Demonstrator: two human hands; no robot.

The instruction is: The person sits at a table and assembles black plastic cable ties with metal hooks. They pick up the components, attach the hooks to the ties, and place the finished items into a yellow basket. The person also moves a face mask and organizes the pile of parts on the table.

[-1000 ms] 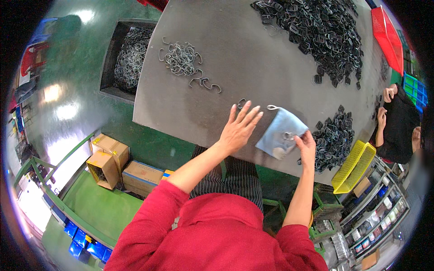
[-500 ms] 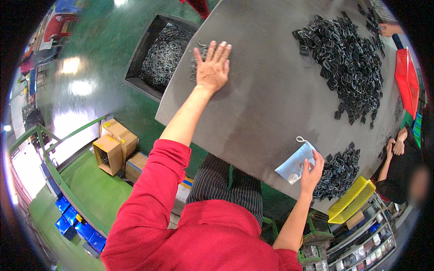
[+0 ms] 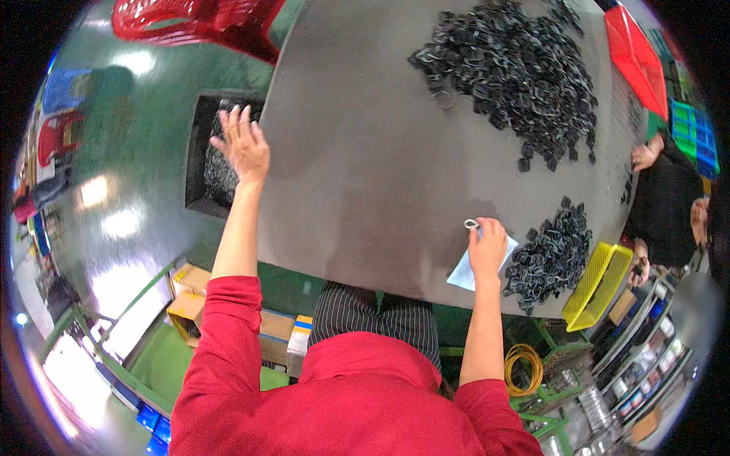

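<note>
My left hand (image 3: pixel 245 148) is past the table's left edge, its fingers spread and nothing seen in them. Below it is a black bin (image 3: pixel 199 156) holding a heap of small grey metal pieces (image 3: pixel 220 173), partly hidden by the hand. On the grey table (image 3: pixel 357 152), my right hand (image 3: pixel 488 247) curls its fingers over a light-blue flat piece (image 3: pixel 461 275) with a white loop (image 3: pixel 471 224), like a folded face mask. A smaller heap of black clips (image 3: pixel 549 258) lies just right of that hand. The large heap of similar black clips (image 3: pixel 517 72) spreads farther back.
A yellow basket (image 3: pixel 597 287) sits at the table's right edge, and a red tray (image 3: pixel 637 61) is at the far right. A co-worker in black (image 3: pixel 665 201) is on the right side. Back left stands a red chair (image 3: pixel 201 23); cardboard boxes (image 3: pixel 186 308) are lower left.
My left hand has moved left off the tabletop to above the bin; the metal pieces beside it are gone from the table. My right hand has come down over the light-blue piece. The view has shifted.
</note>
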